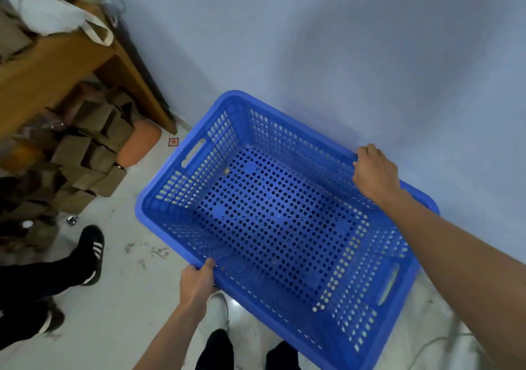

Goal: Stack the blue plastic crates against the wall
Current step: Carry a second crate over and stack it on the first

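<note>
Beside the wall, a perforated blue crate, empty.

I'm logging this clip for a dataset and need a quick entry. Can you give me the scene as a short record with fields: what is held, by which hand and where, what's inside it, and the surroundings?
held item: blue plastic crate, perforated, open side up
left hand: grips the near long rim
right hand: grips the far long rim, on the wall side
crate contents: empty but for small specks of debris
crate position: next to the wall; whether it rests on the floor cannot be told
surroundings: wooden table at left with cardboard boxes piled under it; another person's black shoe on the floor
</note>
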